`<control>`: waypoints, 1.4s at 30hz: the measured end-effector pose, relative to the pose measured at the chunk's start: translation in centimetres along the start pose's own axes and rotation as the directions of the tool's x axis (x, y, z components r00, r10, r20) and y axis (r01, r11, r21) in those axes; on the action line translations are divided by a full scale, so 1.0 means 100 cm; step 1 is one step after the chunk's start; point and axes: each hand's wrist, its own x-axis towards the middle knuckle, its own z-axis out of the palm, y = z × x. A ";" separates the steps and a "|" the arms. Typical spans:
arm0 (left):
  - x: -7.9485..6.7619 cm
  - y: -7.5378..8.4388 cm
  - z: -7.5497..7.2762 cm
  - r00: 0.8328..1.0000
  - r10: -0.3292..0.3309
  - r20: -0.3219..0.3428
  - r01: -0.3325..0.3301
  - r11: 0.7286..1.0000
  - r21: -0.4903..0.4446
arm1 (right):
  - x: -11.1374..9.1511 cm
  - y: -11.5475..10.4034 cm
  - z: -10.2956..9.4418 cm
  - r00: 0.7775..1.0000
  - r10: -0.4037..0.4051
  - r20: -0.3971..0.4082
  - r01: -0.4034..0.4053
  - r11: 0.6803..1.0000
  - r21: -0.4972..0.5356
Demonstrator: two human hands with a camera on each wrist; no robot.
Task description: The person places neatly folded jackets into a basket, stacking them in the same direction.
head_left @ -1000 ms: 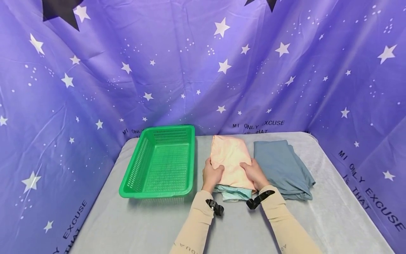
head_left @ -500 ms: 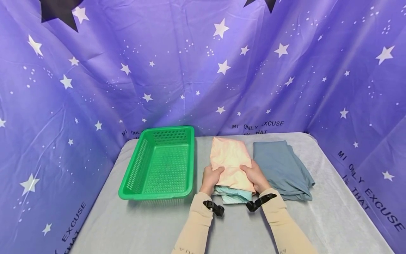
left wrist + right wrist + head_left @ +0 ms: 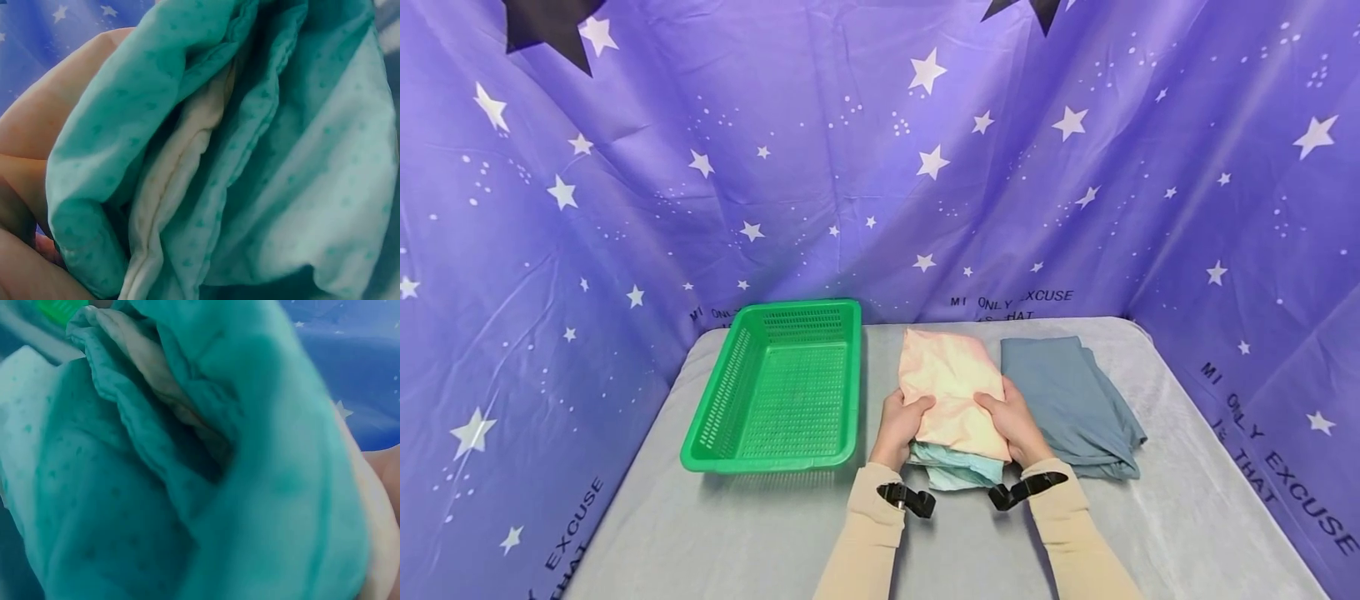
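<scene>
A folded peach cloth (image 3: 953,375) lies between my two hands in the head view, with teal patterned layers (image 3: 958,467) showing under its near edge. My left hand (image 3: 901,427) grips its left side, thumb on top and fingers out of sight beneath. On the right side my right hand (image 3: 1017,423) grips it the same way. In the left wrist view the teal fabric (image 3: 312,144) hangs in loose folds around a cream layer (image 3: 169,187). The right wrist view is filled by the same teal fabric (image 3: 269,462), with a peach edge at the right.
To the left stands a green plastic basket (image 3: 846,442) with perforated walls and nothing inside. A folded grey-blue cloth (image 3: 1060,400) lies just right of my right hand. The table has a light grey cover (image 3: 737,533). A purple star-printed curtain (image 3: 820,183) surrounds its back and sides.
Both hands have drawn the peach and teal cloth slightly toward me, and a little more teal shows at its near edge. The basket and grey-blue cloth have stayed in place.
</scene>
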 end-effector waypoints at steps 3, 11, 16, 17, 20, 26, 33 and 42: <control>-0.005 0.007 0.001 1.000 0.026 0.009 -0.026 1.000 -0.003 | -0.006 -0.007 -0.001 1.000 -0.026 -0.002 0.026 1.000 -0.009; -0.015 0.033 0.000 0.996 0.088 -0.012 -0.088 0.996 -0.003 | -0.017 -0.029 0.000 0.996 -0.084 0.002 0.084 0.996 -0.017; -0.024 0.052 -0.003 0.994 0.109 0.015 -0.109 0.994 -0.012 | -0.022 -0.043 0.000 0.991 -0.129 0.029 0.130 0.992 -0.005; -0.025 0.056 -0.004 0.993 0.116 0.021 -0.116 0.993 -0.012 | -0.023 -0.046 0.000 0.990 -0.137 0.039 0.137 0.991 0.004; -0.028 0.067 -0.008 0.989 0.142 0.036 -0.141 0.990 -0.019 | -0.025 -0.055 0.001 0.985 -0.157 0.073 0.155 0.987 0.034; -0.032 0.088 -0.020 0.984 0.171 0.049 -0.171 0.985 -0.010 | -0.025 -0.074 0.005 0.970 -0.194 0.145 0.181 0.979 0.095; -0.035 0.111 -0.041 0.979 0.181 0.094 -0.185 0.982 0.030 | -0.023 -0.092 0.012 0.944 -0.214 0.251 0.188 0.974 0.123; -0.037 0.137 -0.071 0.977 0.176 0.120 -0.184 0.981 0.061 | -0.024 -0.113 0.029 0.905 -0.227 0.360 0.191 0.973 0.133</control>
